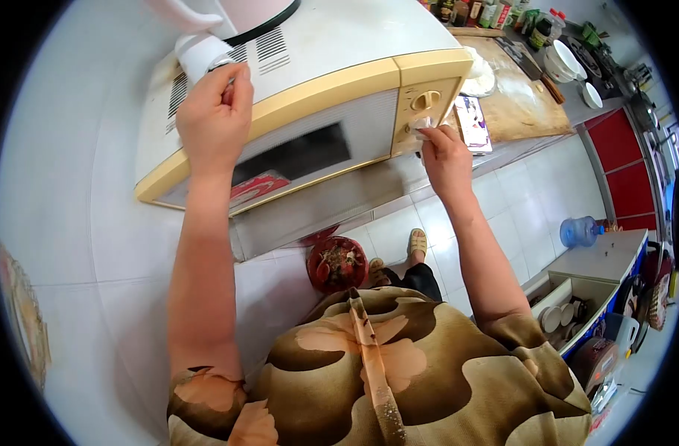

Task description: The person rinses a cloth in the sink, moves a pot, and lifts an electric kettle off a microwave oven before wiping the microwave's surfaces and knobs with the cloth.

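A white microwave oven [310, 126] with a yellowish frame stands in front of me. My left hand [217, 123] is closed over its top left front edge, right by a small white rounded object [200, 56]. What its fingers hold, if anything, is hidden. At the control panel, below the upper dial [426, 100], my right hand [449, 157] pinches a small crumpled white wad [421, 126]. Whether it is tissue or thin plastic, I cannot tell. The wad overlaps the lower part of the panel. A pink kettle-like appliance [254, 13] rests on top of the oven.
On the counter to the right are a wooden board [522, 97], a cleaver [518, 59], a white plastic bag [479, 73] and white bowls [564, 61]. A red bin [337, 265] stands on the floor by my feet. A blue water jug [580, 232] lies farther right.
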### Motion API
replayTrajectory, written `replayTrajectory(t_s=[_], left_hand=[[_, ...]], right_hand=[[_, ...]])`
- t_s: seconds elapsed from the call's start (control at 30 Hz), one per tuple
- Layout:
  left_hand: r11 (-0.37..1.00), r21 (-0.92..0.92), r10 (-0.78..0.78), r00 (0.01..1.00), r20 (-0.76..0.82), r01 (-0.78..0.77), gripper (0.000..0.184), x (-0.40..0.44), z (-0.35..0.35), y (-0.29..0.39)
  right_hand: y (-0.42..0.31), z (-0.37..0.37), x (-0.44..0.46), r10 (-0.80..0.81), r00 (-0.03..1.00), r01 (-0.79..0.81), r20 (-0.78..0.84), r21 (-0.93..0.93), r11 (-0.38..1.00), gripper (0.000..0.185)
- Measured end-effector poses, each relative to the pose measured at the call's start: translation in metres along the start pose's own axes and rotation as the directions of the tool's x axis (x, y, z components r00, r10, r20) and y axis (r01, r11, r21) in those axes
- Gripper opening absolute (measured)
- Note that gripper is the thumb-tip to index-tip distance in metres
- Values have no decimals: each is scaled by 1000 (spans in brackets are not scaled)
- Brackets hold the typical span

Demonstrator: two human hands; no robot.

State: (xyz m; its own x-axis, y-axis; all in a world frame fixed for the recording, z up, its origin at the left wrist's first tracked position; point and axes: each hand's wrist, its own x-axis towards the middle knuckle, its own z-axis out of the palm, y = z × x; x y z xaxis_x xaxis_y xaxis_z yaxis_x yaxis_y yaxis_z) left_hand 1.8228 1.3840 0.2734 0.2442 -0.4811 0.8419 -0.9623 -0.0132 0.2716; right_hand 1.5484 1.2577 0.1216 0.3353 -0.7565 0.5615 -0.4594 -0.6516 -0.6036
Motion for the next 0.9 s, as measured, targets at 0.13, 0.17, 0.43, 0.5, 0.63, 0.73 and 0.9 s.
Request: replayTrajectory(t_s=[0.13, 0.17, 0.43, 0.5, 0.63, 0.73, 0.9], left_hand=[[1000, 11, -16, 1000, -9, 16, 8, 0, 2, 2], [1000, 23, -20, 1000, -12, 20, 8, 1, 0, 0], [999, 29, 18, 1000, -10, -17, 8, -1, 1, 0], [999, 23, 32, 999, -5, -32, 8, 0, 2, 0], [999, 42, 35, 999, 1, -35, 8, 3, 7, 0], [999, 50, 10, 1000, 21, -11, 8, -4, 1, 0], [997, 73, -9, 999, 37, 6, 9, 0, 1, 1]], right_hand=[[-4, -1, -2, 298, 946, -324, 127, 396, 859, 15], [-4, -8, 0, 378, 922, -358, 84, 558, 749, 15], [-5, 3, 21, 405, 914, -332, -15, 546, 769, 18], [0, 2, 13, 365, 931, -311, -15, 495, 811, 19], [-20, -19, 30, 376, 921, -271, -100, 530, 803, 20], [-21, -13, 35, 339, 936, -233, -100, 544, 806, 18], [-18, -3, 16, 259, 957, -176, -134, 443, 879, 12]])
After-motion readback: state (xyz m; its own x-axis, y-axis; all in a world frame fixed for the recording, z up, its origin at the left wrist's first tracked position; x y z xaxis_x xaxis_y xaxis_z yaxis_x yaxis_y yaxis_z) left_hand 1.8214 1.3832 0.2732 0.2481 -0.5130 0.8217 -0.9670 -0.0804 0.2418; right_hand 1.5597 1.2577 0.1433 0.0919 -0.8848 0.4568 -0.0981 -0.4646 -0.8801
